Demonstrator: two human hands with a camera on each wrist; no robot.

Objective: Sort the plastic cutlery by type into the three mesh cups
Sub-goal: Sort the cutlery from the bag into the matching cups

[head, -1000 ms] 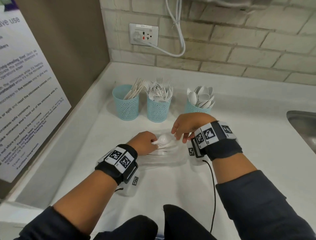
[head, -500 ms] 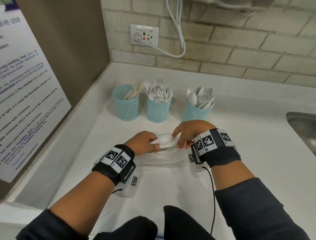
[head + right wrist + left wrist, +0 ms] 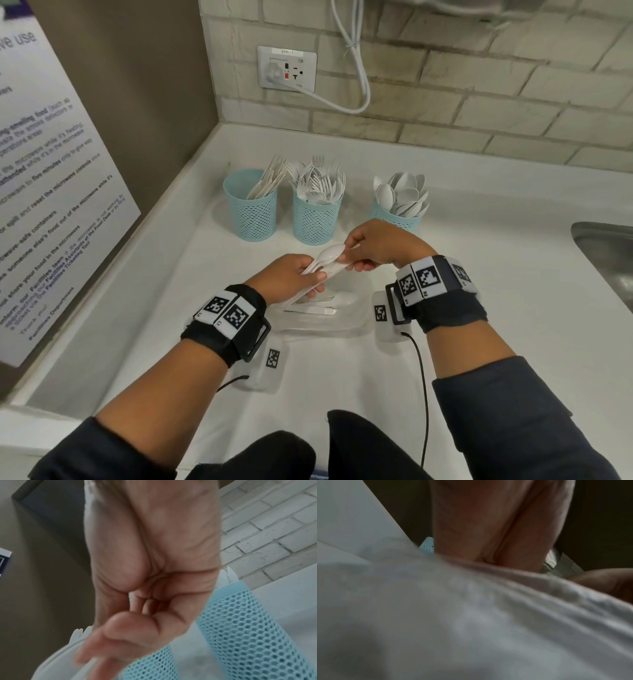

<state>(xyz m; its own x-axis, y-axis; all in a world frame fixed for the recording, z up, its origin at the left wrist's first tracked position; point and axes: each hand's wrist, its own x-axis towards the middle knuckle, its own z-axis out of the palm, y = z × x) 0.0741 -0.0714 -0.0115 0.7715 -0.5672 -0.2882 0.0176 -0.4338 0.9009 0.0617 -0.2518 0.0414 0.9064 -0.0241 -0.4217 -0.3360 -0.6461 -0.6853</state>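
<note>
- Left hand (image 3: pixel 294 277) gripped a bundle of white plastic spoons (image 3: pixel 325 262) by the handles, fingers curled round them, above a clear plastic tray (image 3: pixel 356 320).
- Right hand (image 3: pixel 380 248) pinched the bowl end of the same spoons between thumb and fingertips, so both hands met on the bundle over the tabletop (image 3: pixel 496 274).
- A few white pieces of cutlery (image 3: pixel 318 306) lay in the tray beneath the hands; their type was hard to tell.
- Three light-blue mesh cups stood in a row behind the hands, near the brick wall (image 3: pixel 479 113): the left cup (image 3: pixel 250 214) held knives (image 3: pixel 267 181), the middle cup (image 3: pixel 315 219) held forks (image 3: pixel 318 181), and the right cup (image 3: pixel 394 219) held spoons, partly hidden by the right hand.
- The left and middle cups stood just beside each other; the right cup stood a little apart.
- The left wrist view was blurred, showing mostly palm and pale plastic.
- A sink (image 3: pixel 606 257) edged the tabletop at the right, and a printed notice (image 3: pixel 51 205) hung at the left.
</note>
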